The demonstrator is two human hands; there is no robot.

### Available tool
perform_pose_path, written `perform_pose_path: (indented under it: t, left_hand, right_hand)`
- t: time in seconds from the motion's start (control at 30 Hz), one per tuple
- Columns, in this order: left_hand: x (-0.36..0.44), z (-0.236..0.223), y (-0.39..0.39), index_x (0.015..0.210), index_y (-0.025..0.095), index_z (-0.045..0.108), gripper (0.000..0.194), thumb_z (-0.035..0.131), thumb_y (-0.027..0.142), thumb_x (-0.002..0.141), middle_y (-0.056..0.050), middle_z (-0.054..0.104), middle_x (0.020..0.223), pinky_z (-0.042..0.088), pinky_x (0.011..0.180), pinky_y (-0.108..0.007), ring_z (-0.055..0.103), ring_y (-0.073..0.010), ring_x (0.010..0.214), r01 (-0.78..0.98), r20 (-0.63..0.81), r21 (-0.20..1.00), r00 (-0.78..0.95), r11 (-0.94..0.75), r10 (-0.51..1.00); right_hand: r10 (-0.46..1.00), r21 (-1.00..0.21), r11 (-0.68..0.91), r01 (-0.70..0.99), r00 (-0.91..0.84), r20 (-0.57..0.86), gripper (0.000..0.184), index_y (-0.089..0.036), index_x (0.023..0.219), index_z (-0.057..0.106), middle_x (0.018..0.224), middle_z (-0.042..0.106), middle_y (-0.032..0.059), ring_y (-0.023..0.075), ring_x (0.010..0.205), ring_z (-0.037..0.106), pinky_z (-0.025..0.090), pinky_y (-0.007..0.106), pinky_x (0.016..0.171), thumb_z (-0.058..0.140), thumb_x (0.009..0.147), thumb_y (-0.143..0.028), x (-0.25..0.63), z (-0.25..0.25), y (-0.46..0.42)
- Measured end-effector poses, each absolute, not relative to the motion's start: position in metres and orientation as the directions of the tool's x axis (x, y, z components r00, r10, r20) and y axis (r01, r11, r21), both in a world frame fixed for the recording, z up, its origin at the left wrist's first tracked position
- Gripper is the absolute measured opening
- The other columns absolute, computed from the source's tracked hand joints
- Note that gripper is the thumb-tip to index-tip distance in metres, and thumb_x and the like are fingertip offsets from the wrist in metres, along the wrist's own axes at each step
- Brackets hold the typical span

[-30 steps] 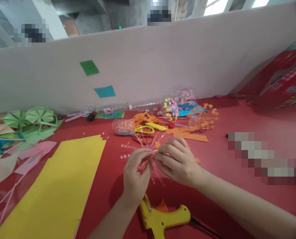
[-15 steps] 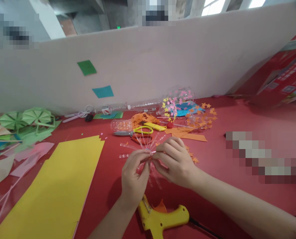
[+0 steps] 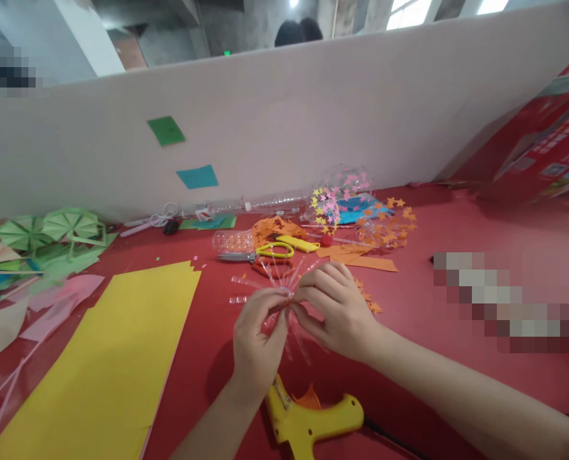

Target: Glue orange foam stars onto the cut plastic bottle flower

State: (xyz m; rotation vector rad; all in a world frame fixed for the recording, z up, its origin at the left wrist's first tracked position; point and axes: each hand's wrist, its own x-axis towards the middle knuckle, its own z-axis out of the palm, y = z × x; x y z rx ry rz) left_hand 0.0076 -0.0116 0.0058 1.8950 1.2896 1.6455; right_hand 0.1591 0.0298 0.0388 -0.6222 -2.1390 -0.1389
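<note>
A clear plastic bottle piece, cut into thin strips that fan out all round (image 3: 287, 276), is held over the red table. My left hand (image 3: 259, 332) pinches it near its centre, thumb against fingers. From the right, my right hand (image 3: 338, 310) has its fingertips closed at the same spot, touching the left fingertips; anything small between them is hidden. Just below the hands lies a yellow glue gun (image 3: 313, 421) with an orange trigger. Beyond them are yellow-handled scissors (image 3: 275, 249), a red-handled tool (image 3: 272, 268) and a yellow cutter (image 3: 299, 244).
Yellow paper sheets (image 3: 121, 345) lie on the left. Green folded paper shapes (image 3: 71, 223) sit farther back. Clear strips with orange paper stars (image 3: 394, 223) stand behind my right hand. A white partition (image 3: 265, 121) closes the back; a red box (image 3: 547, 147) stands at right.
My right fingertips have shifted slightly left, closer to my left fingertips at the plastic piece's centre. My left hand and the things on the table look still.
</note>
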Motion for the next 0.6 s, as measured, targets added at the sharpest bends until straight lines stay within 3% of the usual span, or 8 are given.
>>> perform_pose_path:
  t: [0.6]
  left_hand:
    - [0.0094,0.0108,-0.0124,0.091,0.021,0.064,0.018,0.055,0.009,0.080,-0.004,0.064,0.092,0.053,0.078,-0.024,0.062,-0.0135,0.087,0.325,0.539,0.815,-0.118,-0.480,0.834]
  right_hand:
    - [0.423,-0.136,0.841,0.523,-0.481,0.768,0.007,-0.017,0.082,0.057,0.080,0.062,0.0052,0.0177,0.074,0.047,0.034,0.031,0.068,0.053,0.087,-0.019,0.1588,0.0389,0.0291]
